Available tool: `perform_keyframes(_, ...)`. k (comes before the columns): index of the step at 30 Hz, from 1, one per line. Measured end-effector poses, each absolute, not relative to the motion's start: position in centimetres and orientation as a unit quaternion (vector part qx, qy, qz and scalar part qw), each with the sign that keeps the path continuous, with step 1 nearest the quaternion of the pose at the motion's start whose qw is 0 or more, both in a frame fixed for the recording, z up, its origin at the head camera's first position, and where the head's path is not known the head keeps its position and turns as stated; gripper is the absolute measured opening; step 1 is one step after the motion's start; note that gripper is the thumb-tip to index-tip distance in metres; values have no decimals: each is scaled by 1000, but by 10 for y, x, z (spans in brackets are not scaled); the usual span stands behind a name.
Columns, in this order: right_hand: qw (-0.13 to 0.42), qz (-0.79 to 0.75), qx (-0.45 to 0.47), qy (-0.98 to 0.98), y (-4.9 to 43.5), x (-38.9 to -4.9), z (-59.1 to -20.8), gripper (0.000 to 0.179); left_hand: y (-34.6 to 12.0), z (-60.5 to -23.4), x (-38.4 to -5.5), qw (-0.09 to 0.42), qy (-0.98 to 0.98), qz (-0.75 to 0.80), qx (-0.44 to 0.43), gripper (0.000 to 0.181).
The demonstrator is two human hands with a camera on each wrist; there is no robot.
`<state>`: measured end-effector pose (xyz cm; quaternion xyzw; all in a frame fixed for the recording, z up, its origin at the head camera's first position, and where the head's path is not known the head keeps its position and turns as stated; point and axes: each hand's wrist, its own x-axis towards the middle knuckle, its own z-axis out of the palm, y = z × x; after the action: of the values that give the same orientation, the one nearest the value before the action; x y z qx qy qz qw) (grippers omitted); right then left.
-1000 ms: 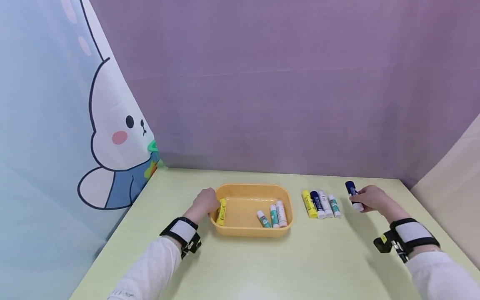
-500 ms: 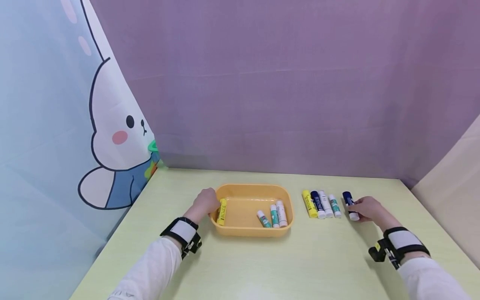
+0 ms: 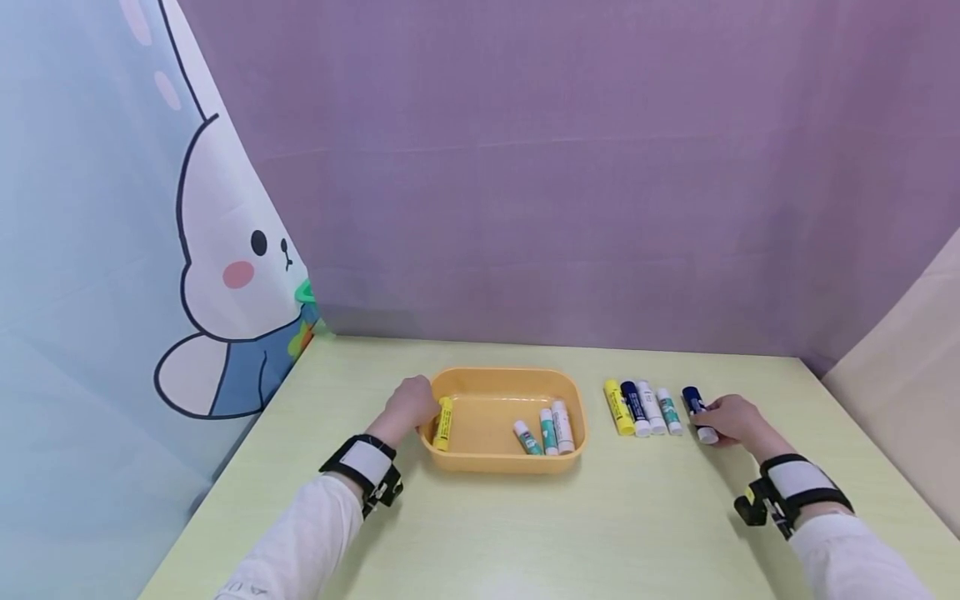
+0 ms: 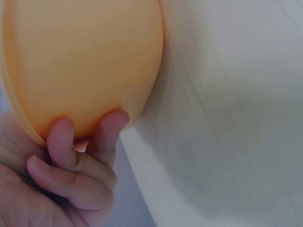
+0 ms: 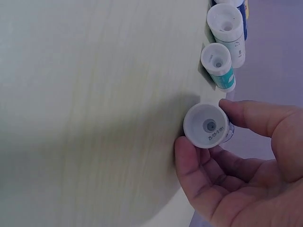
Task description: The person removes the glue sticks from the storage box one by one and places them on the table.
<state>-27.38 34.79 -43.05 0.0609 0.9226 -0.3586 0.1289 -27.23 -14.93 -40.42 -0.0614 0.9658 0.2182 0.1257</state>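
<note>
My left hand (image 3: 413, 403) grips the left rim of an orange plastic basket (image 3: 502, 463); in the left wrist view its fingers curl against the basket's outer wall. Between thumb and fingers, my right hand (image 3: 737, 419) pinches a dark blue glue stick (image 3: 693, 398) with a white end, low at the table's right side. The right wrist view shows that white end (image 5: 203, 125) face on. Left of it lies a row of glue sticks: a yellow one (image 3: 618, 408), a dark blue one (image 3: 635, 409), a white one (image 3: 649, 407) and a smaller teal-and-white one (image 3: 670, 412).
Inside the basket lie a yellow glue stick (image 3: 444, 423) at the left, and two teal-and-white ones, one tilted (image 3: 528, 437) and one straighter (image 3: 549, 432), beside a white one (image 3: 562, 427) at the right. A purple curtain (image 3: 555, 183) hangs behind the pale table (image 3: 525, 533).
My right hand has come down and slightly left with the dark blue glue stick, nearer the row. My left hand and the basket have stayed put.
</note>
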Motion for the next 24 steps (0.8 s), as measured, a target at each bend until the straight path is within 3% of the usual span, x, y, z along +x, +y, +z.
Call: perform_keyframes(24, 117, -308, 50, 943, 333, -280, -432, 45, -149, -407, -274, 121, 967, 218, -61, 22)
